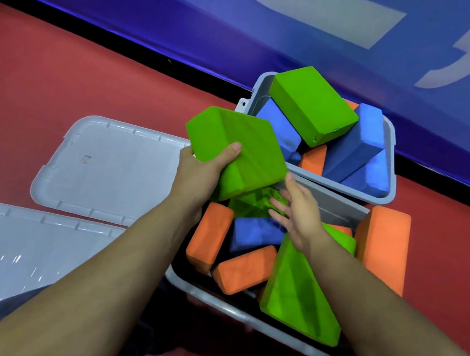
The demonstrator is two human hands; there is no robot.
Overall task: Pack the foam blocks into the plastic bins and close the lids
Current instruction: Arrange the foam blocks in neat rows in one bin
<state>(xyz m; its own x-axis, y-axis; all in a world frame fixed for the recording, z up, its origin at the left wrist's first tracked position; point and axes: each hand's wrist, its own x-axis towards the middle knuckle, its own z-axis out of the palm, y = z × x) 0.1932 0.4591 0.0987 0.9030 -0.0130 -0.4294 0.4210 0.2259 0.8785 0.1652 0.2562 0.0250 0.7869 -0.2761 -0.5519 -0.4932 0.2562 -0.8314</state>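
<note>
Left of the near bin (238, 309), two grey lids (100, 170) lie flat on the red floor (45, 73). The left hand (198, 169) grips a green foam block (238, 148), thumb on top, above the left part of the near bin. The right hand (296, 211) hovers over this bin with fingers spread, holding nothing. Beyond the near bin, the far bin (390, 170) holds blue, orange and green blocks. An orange block (381, 248) stands against the near bin's right side.
</note>
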